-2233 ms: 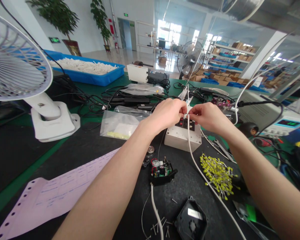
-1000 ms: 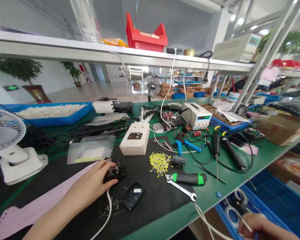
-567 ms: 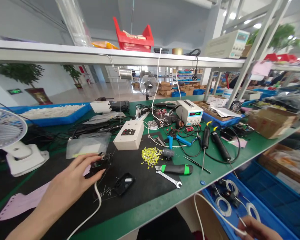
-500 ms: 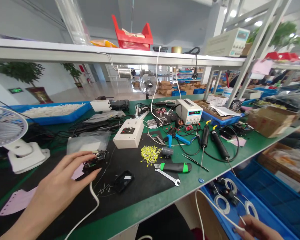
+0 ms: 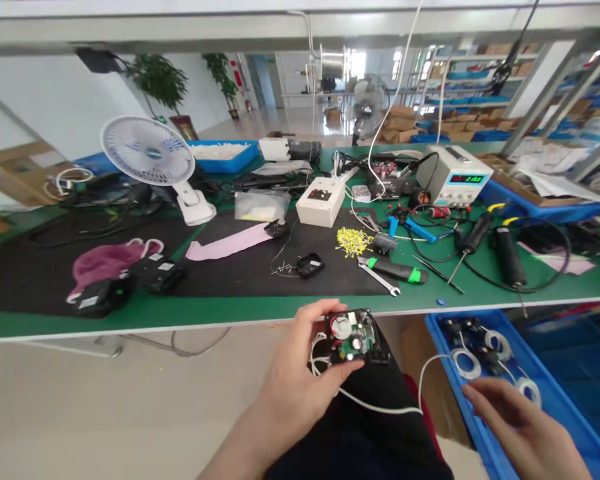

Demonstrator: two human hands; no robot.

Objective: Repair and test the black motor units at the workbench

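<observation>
Bare board in a stiff shell, best held by its edges

My left hand (image 5: 300,373) is clamped on the black shell (image 5: 380,357) with the circuit board (image 5: 359,341) face up inside, above my lap, just off the near edge of the green table (image 5: 260,307). I judge it light and rigid, but the exposed parts look fragile, so the plastic sides are the place to grip. The white cable (image 5: 385,408) seems bendy and could tug. My right hand (image 5: 520,420) is over the blue bin (image 5: 491,453), fingers curled; I cannot tell whether they pinch anything.

Counting: one board in hand; at least three white coils (image 5: 466,365) in the bin; on the table one loose black cover (image 5: 310,265), one wrench (image 5: 380,277) and one knife (image 5: 399,270), two black boxes (image 5: 157,272) at the left, two black-handled tools (image 5: 510,257) at the right. The yellow-tipped pieces (image 5: 353,242) are too many to count.
</observation>
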